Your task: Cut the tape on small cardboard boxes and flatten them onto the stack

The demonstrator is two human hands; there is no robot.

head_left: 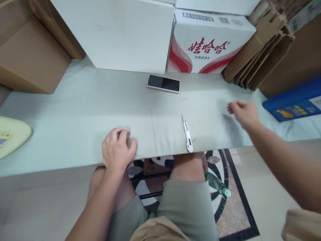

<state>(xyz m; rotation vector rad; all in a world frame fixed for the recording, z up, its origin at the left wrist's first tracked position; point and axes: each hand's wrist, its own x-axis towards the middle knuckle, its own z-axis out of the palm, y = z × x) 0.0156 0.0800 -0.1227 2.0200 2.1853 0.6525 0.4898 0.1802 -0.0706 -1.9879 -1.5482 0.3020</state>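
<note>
My left hand rests curled on the near edge of a pale green cloth-covered table, fingers bent, with nothing seen in it. My right hand hovers blurred over the right part of the table, fingers loosely bent and apart, holding nothing. Between them lies a white pen-like tool with a thin metal tip, its end at the table's edge. A phone with a dark screen lies face up further back.
A big white box and a red-and-white printed carton stand at the back. Brown cardboard is at left, flattened cardboard and a blue bin at right. A green bottle lies on the floor by my knee.
</note>
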